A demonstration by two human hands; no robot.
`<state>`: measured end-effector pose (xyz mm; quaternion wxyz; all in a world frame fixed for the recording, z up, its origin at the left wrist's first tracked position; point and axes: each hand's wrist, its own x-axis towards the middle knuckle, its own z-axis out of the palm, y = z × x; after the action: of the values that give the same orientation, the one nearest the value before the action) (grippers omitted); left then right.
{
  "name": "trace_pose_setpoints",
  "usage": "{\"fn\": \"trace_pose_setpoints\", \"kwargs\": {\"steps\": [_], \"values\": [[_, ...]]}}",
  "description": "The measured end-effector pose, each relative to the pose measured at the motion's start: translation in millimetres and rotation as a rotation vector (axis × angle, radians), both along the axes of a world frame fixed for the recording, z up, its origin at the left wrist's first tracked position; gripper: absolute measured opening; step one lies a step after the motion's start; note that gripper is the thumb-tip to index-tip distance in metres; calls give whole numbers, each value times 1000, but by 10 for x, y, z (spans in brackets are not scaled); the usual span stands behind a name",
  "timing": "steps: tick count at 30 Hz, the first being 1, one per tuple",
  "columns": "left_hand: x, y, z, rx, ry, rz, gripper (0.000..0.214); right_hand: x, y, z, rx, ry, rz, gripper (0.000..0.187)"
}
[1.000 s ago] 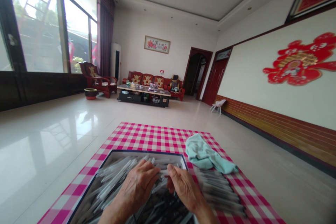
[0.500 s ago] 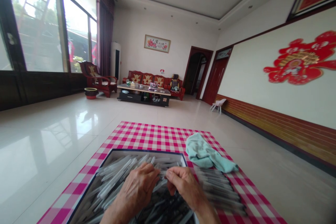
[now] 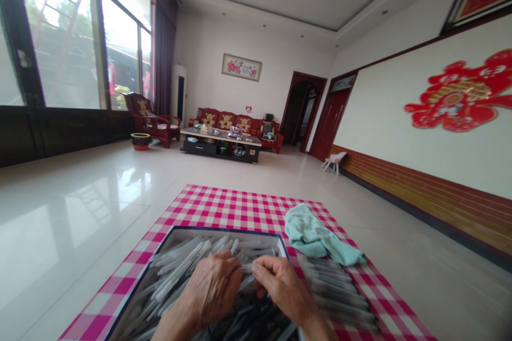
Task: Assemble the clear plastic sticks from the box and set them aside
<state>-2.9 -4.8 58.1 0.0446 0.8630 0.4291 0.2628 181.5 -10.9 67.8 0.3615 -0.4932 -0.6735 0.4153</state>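
Observation:
My left hand (image 3: 218, 282) and my right hand (image 3: 276, 279) meet over a box (image 3: 176, 232) with a dark blue rim. Both are closed, thumbs and fingers pinched on a thin translucent pen piece (image 3: 247, 267) that spans the small gap between them; most of it is hidden by the fingers. Inside the box, clear pen barrels (image 3: 180, 264) lie loosely on the left. Black slender pieces (image 3: 248, 317) fill the part below my hands. To the right of the box, a row of pens (image 3: 336, 290) with dark ends lies side by side, somewhat blurred.
A mint-green cloth (image 3: 316, 232) lies crumpled beyond the pen row. Everything rests on a pink-and-white checked tablecloth (image 3: 232, 202). Farther off stand a low coffee table (image 3: 220, 144), a red wooden sofa (image 3: 224, 120), an armchair (image 3: 152, 120) and a small pink stool (image 3: 334, 161).
Both hands stay pinched together over the box, with the fingertips shifted only slightly. The whole view has moved a little to the right.

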Motion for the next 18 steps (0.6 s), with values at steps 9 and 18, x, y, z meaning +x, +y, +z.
{"fn": "trace_pose_setpoints", "kwargs": {"steps": [9, 18], "values": [[-5, 29, -68, -7, -58, -47, 36, -2, 17, 26, -44, -45, -3, 29], [30, -13, -53, 80, 0, -84, 31, 79, 68, -104, -178, 148, 50, 30]]}}
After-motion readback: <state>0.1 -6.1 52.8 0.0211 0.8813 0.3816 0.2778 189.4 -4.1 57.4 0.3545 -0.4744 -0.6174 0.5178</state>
